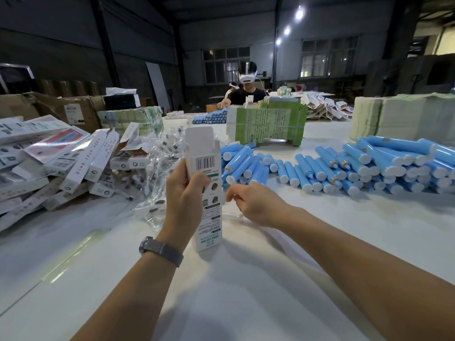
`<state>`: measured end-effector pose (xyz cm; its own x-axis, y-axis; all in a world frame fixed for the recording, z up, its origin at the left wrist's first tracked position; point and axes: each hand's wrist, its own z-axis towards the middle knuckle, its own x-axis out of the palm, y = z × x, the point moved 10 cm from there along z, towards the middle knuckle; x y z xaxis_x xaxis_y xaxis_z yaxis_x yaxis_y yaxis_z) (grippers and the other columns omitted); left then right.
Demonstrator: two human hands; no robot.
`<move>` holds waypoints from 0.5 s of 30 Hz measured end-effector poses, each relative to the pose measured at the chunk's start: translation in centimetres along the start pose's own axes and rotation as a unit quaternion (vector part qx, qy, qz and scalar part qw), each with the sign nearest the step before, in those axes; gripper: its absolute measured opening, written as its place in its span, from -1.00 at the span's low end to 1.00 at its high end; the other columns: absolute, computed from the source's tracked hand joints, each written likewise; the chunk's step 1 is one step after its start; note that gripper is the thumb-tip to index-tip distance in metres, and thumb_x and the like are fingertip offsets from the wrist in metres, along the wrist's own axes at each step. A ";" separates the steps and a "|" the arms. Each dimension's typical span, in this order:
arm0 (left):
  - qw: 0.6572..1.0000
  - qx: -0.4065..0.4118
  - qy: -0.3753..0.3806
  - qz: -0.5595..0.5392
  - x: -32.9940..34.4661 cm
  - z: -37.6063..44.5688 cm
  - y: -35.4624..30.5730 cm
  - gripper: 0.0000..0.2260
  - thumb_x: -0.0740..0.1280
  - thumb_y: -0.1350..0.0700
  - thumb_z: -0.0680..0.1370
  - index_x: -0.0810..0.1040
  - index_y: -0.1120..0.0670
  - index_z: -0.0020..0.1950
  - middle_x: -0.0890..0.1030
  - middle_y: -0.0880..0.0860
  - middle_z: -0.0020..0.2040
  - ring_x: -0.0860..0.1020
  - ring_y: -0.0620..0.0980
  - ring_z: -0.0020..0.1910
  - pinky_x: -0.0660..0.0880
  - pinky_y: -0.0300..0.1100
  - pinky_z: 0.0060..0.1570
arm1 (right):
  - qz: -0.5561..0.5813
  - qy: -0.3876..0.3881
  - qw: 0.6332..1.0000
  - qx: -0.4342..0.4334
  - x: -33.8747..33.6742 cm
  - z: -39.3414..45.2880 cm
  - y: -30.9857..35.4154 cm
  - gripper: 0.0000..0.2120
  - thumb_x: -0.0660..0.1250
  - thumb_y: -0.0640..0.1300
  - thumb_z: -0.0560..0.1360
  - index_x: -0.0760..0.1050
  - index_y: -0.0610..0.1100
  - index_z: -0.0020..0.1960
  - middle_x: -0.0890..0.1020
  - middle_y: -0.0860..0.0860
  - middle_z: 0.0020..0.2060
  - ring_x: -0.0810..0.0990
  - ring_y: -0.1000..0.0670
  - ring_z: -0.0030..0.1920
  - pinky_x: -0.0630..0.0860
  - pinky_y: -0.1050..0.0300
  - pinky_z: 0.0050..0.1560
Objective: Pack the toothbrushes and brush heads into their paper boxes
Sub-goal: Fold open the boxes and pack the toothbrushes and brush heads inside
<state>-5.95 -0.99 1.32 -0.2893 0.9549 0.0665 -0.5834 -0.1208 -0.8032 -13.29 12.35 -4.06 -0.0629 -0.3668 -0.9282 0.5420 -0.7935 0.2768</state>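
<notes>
Forearms come in over the near edge of the table [246,291]; watch [161,251] on the left wrist.

Left hand [183,196] is closed around the box [205,168] at mid-height, thumb on the printed face, fingers wrapped behind. Box stands upright above the table's middle, top flap open, bottom end hanging below the palm.

Right hand [253,204] is just right of the box, not touching it. Fingers curled, tips pinched loosely; whether they hold anything I can't tell. Clear film lies under it.

Handling, my read: box is thin card, light, crushes easily. Grip on the narrow sides, mid-length, light squeeze so the mouth stays square.

Handles [344,168] are piled along the far right of the table, blue, smooth plastic, stiff, likely roll and slip. Take one around the barrel, feed it end first.

Brush heads [170,146] sit in clear wrap just behind the box: small, crinkly, slippery. Pinch the wrap edge.

Packed boxes [61,156] heap at the left edge.
</notes>
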 end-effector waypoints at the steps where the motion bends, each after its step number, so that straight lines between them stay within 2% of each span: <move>1: 1.000 0.001 0.005 0.002 0.1 0.0 -0.1 -0.88 0.23 0.18 0.37 0.49 0.16 -0.14 0.64 0.14 -0.15 0.58 0.04 -0.25 0.57 0.13 -0.31 | -0.011 0.023 1.000 -0.001 0.8 -0.1 0.0 -0.77 0.15 -0.03 0.63 0.47 0.05 0.24 0.48 0.08 -0.03 0.39 0.01 0.00 0.39 0.04 -0.04; 3: 1.000 0.007 0.015 0.003 0.3 -0.1 -0.4 -0.89 0.23 0.18 0.38 0.51 0.10 -0.15 0.63 0.15 -0.15 0.56 0.05 -0.25 0.56 0.09 -0.30 | -0.034 0.051 0.998 -0.026 1.9 -0.2 0.6 -0.69 0.24 0.09 0.59 0.42 0.08 0.31 0.47 0.13 0.08 0.42 0.06 0.08 0.43 0.03 0.05; 4: 1.000 0.010 0.019 0.003 0.4 -0.2 -0.6 -0.90 0.22 0.18 0.38 0.51 0.08 -0.15 0.63 0.12 -0.17 0.56 0.02 -0.25 0.55 0.03 -0.31 | -0.033 0.052 0.997 -0.039 2.2 -0.3 1.0 -0.67 0.26 0.06 0.58 0.42 0.07 0.33 0.50 0.11 0.08 0.45 0.05 0.08 0.45 0.04 0.06; 6: 1.000 0.018 0.023 0.003 0.6 -0.2 -0.8 -0.89 0.22 0.19 0.38 0.51 0.10 -0.15 0.63 0.12 -0.18 0.56 -0.02 -0.26 0.54 -0.10 -0.34 | -0.020 0.047 0.998 -0.048 2.3 -0.3 1.4 -0.66 0.27 -0.07 0.57 0.44 0.04 0.34 0.52 0.10 -0.04 0.48 0.01 -0.02 0.42 0.09 -0.03; 8: 1.000 0.022 0.020 0.006 0.5 -0.2 -0.8 -0.86 0.22 0.19 0.37 0.49 0.21 -0.13 0.59 0.24 -0.15 0.53 0.00 -0.27 0.50 -0.11 -0.34 | -0.008 0.038 0.999 -0.037 1.5 -0.1 1.1 -0.57 0.26 -0.19 0.54 0.41 0.03 0.40 0.51 0.12 -0.14 0.48 0.04 -0.15 0.39 0.15 -0.11; 10: 0.999 0.027 0.019 0.012 0.4 -0.2 -0.9 -0.81 0.21 0.19 0.37 0.48 0.25 -0.09 0.57 0.31 -0.12 0.52 0.05 -0.25 0.50 -0.06 -0.32 | 0.046 -0.028 0.998 -0.028 -1.5 0.2 0.8 -0.47 0.27 -0.27 0.54 0.33 0.02 0.47 0.56 0.04 -0.17 0.50 0.09 -0.24 0.45 0.24 -0.20; 11: 0.999 0.029 0.024 0.010 0.5 -0.3 -0.9 -0.82 0.21 0.19 0.38 0.49 0.22 -0.08 0.58 0.28 -0.11 0.53 0.04 -0.23 0.52 -0.07 -0.30 | 0.100 -0.078 0.992 -0.023 -3.8 0.2 0.5 -0.45 0.27 -0.29 0.55 0.30 0.02 0.49 0.57 -0.02 -0.15 0.50 0.08 -0.27 0.48 0.29 -0.26; 13: 0.998 0.035 0.046 -0.007 1.0 -0.5 -1.1 -0.82 0.20 0.20 0.39 0.51 0.09 -0.05 0.61 0.10 -0.13 0.56 -0.03 -0.20 0.56 -0.18 -0.26 | 0.257 -0.176 0.950 -0.023 -8.5 -0.4 0.2 -0.43 0.29 -0.33 0.55 0.28 0.03 0.49 0.54 -0.10 -0.10 0.53 0.01 -0.26 0.57 0.23 -0.30; 15: 0.996 0.038 0.075 -0.015 1.7 -0.7 -1.1 -0.76 0.19 0.20 0.40 0.50 -0.02 0.00 0.62 -0.03 -0.12 0.57 -0.11 -0.17 0.59 -0.22 -0.20 | 0.385 -0.250 0.887 -0.054 -12.4 -1.7 0.9 -0.37 0.30 -0.37 0.53 0.26 0.13 0.44 0.51 -0.10 -0.10 0.58 -0.04 -0.24 0.62 0.12 -0.29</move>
<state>-5.28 0.98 1.93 -0.1572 0.9875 -0.0047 -0.6471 -0.1067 -0.7549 -10.60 16.97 7.25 0.0106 -0.9707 -0.2402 0.6612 -0.1734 0.7299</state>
